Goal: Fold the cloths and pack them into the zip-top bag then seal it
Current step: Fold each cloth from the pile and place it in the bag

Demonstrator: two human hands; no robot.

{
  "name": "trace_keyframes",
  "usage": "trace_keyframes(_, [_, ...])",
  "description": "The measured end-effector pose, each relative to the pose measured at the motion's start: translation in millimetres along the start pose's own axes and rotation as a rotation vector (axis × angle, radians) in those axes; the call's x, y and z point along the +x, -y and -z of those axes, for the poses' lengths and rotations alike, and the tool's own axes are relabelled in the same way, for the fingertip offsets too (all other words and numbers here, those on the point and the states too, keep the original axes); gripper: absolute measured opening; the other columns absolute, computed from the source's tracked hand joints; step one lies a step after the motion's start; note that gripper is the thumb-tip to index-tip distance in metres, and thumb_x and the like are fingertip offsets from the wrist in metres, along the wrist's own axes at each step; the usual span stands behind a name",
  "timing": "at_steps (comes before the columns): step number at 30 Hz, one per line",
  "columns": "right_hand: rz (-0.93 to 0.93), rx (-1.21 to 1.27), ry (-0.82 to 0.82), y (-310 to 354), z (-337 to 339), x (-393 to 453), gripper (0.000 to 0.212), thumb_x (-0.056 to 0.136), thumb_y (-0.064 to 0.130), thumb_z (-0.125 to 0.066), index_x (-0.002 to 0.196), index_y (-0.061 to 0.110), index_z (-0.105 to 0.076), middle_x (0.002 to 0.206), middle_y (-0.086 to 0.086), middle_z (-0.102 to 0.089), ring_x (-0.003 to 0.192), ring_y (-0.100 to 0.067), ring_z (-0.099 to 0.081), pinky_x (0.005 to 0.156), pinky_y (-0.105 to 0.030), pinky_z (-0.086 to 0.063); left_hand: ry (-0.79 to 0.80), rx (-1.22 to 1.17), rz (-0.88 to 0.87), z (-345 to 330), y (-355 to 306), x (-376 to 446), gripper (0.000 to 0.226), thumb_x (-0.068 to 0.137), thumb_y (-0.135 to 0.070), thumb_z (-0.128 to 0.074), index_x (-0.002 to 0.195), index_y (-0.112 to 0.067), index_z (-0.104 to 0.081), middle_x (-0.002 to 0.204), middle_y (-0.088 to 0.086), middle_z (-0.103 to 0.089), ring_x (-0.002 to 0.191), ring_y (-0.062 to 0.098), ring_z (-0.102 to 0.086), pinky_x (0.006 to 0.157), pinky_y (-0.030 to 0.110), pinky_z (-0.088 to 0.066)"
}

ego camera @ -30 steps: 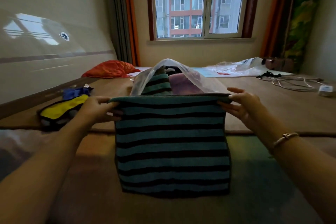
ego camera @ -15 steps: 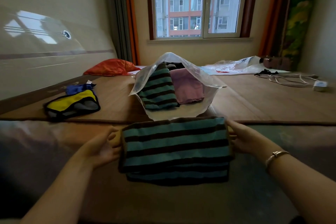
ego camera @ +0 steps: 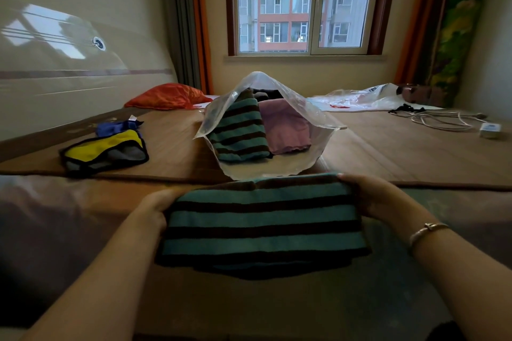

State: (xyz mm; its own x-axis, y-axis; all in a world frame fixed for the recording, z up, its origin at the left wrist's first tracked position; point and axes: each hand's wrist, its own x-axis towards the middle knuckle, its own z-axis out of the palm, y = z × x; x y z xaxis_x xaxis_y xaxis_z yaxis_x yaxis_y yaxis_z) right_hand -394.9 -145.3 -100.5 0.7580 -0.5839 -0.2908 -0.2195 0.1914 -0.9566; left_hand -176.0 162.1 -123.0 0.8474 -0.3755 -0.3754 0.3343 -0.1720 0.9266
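Observation:
A teal and black striped cloth (ego camera: 260, 227), folded over, lies on the bed in front of me. My left hand (ego camera: 153, 209) grips its left end and my right hand (ego camera: 371, 196) grips its right end near the far corner. Just beyond it the clear zip-top bag (ego camera: 277, 171) lies with its mouth gaping toward me. Inside the bag are a folded striped cloth (ego camera: 237, 130), a pink cloth (ego camera: 285, 127) and a dark cloth at the back. To the left lie a yellow and grey cloth (ego camera: 105, 151) and a blue cloth (ego camera: 117, 127).
An orange cloth (ego camera: 166, 97) sits at the far left near the curtain. Loose plastic bags (ego camera: 365, 98) lie far right, with a white cable (ego camera: 440, 120) and adapter (ego camera: 490, 130) beside them. A glossy headboard runs along the left.
The striped cloth was held up hanging a second ago; both hands have lowered it onto the bed and folded it over, then drawn it slightly toward me.

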Motion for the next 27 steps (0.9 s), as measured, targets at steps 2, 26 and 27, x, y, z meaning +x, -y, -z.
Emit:
trace_keyframes(2, [0.095,0.090,0.009,7,5,-11,0.022,0.093,0.016,-0.049,0.111,0.005,-0.056,0.086,-0.011,-0.058,0.076,-0.023,-0.055,0.065,-0.034,-0.045,0.022,-0.041,-0.046,2,-7,-4,0.020,0.094,-0.023,-0.056,0.100,-0.005,-0.064,0.067,0.014,-0.071,0.074,0.030,-0.063,0.064,0.038,-0.051])
trace_keyframes(26, [0.149,-0.536,-0.242,-10,17,21,0.010,0.087,0.008,-0.065,0.091,0.007,-0.056,0.093,-0.019,-0.059,0.075,-0.024,-0.057,0.059,-0.033,-0.048,-0.219,0.371,-0.402,-26,7,38,0.060,0.078,-0.001,-0.064,0.132,-0.016,-0.045,0.133,0.016,-0.041,0.115,0.033,-0.047,0.097,0.041,-0.047])
trace_keyframes(27, [0.145,-0.565,-0.266,-12,15,25,0.017,0.084,0.010,-0.069,0.093,0.006,-0.056,0.095,-0.019,-0.060,0.076,-0.025,-0.058,0.058,-0.032,-0.047,-0.251,0.433,-0.385,-26,8,39,0.061,0.079,-0.007,-0.066,0.134,-0.017,-0.042,0.135,0.015,-0.034,0.118,0.035,-0.044,0.099,0.040,-0.045])
